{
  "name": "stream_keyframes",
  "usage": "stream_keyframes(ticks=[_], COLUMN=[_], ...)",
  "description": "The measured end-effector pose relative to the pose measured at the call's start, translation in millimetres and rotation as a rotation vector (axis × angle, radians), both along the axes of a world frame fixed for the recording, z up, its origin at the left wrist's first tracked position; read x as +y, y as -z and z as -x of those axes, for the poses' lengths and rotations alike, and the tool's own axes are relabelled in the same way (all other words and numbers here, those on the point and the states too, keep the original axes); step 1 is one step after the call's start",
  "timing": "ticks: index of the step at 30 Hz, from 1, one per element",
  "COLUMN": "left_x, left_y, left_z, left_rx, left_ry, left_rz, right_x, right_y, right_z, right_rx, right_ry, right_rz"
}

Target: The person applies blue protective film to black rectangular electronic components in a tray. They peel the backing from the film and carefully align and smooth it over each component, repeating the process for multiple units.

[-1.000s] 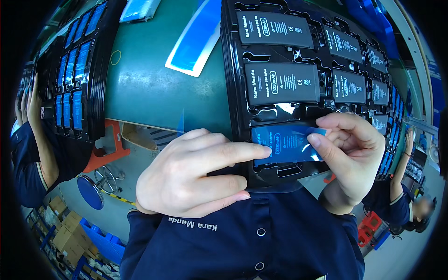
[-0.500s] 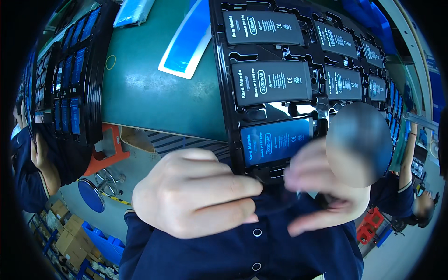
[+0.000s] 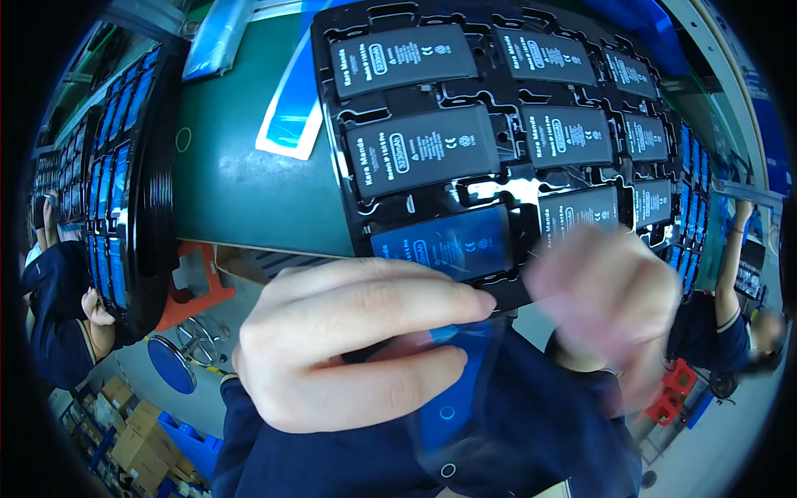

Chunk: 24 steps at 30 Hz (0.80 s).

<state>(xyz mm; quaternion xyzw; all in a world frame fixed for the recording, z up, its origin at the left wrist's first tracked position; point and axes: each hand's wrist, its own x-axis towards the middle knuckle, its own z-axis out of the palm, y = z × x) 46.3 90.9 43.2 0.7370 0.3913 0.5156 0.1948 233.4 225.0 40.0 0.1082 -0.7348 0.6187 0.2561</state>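
My left hand (image 3: 357, 344) is closed, its fingertips pinching a thin see-through blue film (image 3: 452, 386) that hangs in front of my dark shirt. Facing it, my right hand (image 3: 610, 307) is smeared by motion, so its fingers and anything in them cannot be made out. Just beyond both hands lies a black moulded tray (image 3: 516, 292) with flat phone batteries in its pockets. The nearest left battery (image 3: 465, 245) has a blue face, while the other near ones, such as the dark grey battery (image 3: 423, 149), look bare.
A white-edged blue sheet (image 3: 290, 116) and a clear plastic bag (image 3: 217, 41) lie on the green table (image 3: 241, 191). Stacked black trays (image 3: 149, 199) stand at the left. Below are a red stool (image 3: 195, 286) and a round blue stool (image 3: 172, 365). Co-workers sit on both sides.
The view has shifted, so the tray sits further left. Blue film now shows below my left fingers. My right hand has moved and is more blurred.
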Motion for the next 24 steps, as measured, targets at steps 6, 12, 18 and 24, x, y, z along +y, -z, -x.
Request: stream_keyframes(ticks=[6, 12, 18, 24], left_x=[5, 12, 13, 13], left_y=[0, -4, 6, 7], left_z=[-26, -42, -57, -51], left_rx=[-0.243, -0.027, 0.053, 0.182], left_ry=[-0.119, -0.221, -0.181, -0.167], left_rz=[0.107, 0.027, 0.009, 0.019], right_x=[-5, -14, 2, 38], right_y=[8, -1, -18, -20], right_z=[-12, -28, -62, -122], right_rx=[-0.061, -0.074, -0.256, -0.133], right_ry=[0.383, 0.401, 0.218, 0.547], right_rz=[-0.129, -0.209, 0.05, 0.179])
